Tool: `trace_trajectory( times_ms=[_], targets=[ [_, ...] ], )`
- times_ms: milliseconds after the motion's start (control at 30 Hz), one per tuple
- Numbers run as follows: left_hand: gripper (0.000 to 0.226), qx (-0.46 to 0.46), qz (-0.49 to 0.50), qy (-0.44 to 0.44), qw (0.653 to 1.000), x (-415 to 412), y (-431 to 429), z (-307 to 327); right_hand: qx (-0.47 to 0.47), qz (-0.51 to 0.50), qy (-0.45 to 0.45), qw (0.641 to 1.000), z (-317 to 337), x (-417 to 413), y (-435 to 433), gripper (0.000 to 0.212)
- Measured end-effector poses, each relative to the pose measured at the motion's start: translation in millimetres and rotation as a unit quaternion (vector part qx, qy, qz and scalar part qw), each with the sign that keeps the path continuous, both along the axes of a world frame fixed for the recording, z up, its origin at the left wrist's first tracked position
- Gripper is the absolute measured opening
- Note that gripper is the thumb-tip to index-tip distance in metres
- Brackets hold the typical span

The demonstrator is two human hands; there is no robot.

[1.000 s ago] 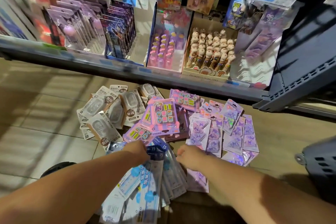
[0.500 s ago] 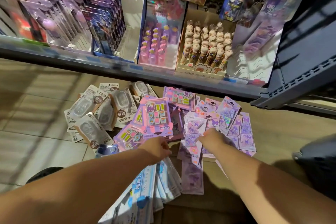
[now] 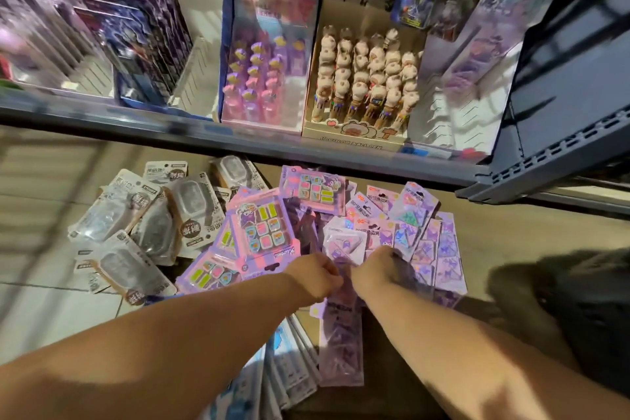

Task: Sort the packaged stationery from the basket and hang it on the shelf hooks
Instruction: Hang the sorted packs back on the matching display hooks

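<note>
Packaged stationery lies sorted in piles on the floor below the shelf. White-grey packs (image 3: 153, 222) are on the left, pink eraser packs (image 3: 262, 228) in the middle, purple packs (image 3: 429, 245) on the right and blue-white packs (image 3: 289, 368) nearest me. My left hand (image 3: 317, 274) and my right hand (image 3: 375, 269) are curled side by side at the top end of a long purple pack (image 3: 341, 344), each gripping it. The fingertips are hidden behind the backs of my hands.
The bottom shelf's edge (image 3: 238, 143) runs just behind the piles, with display boxes of pens (image 3: 364, 85) and carded packs (image 3: 136, 37) on it. A dark basket (image 3: 596, 317) stands on the floor at the right. Tiled floor (image 3: 41, 300) lies to the left.
Both hands moved forward from the blue-white packs and came together over the purple pile. The view has moved in closer to the shelf.
</note>
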State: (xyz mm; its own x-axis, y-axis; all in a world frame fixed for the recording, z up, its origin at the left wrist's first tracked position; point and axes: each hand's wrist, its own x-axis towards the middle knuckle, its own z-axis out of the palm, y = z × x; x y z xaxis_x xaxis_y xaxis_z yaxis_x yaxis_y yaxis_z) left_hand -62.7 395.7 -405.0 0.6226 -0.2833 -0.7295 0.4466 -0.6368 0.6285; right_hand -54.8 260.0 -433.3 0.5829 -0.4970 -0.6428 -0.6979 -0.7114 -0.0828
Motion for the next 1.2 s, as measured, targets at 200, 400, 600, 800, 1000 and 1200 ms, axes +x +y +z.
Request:
trace_trajectory(
  times_ms=[200,400,600,800,1000,1200],
  targets=[
    [0.012,-0.033,0.018,0.029,0.999,5,5,2,0.111,-0.009,-0.051,0.992,-3,6,-5,0.021],
    [0.013,-0.010,0.040,-0.081,0.996,28,0,35,0.131,0.164,-0.033,0.977,51,48,-23,0.027],
    [0.054,0.076,0.040,-0.272,0.958,42,8,67,0.160,0.396,0.062,0.902,142,92,-25,0.044],
    [0.047,0.019,-0.027,-0.178,0.984,32,21,77,0.181,0.493,0.076,0.847,162,89,-14,0.014],
    [0.050,0.023,0.056,-0.151,0.987,15,38,62,0.173,0.419,0.099,0.886,151,96,-37,0.020],
    [0.014,-0.130,0.103,0.022,0.986,4,35,61,0.335,0.229,-0.057,0.912,112,104,-33,0.017]
  ],
)
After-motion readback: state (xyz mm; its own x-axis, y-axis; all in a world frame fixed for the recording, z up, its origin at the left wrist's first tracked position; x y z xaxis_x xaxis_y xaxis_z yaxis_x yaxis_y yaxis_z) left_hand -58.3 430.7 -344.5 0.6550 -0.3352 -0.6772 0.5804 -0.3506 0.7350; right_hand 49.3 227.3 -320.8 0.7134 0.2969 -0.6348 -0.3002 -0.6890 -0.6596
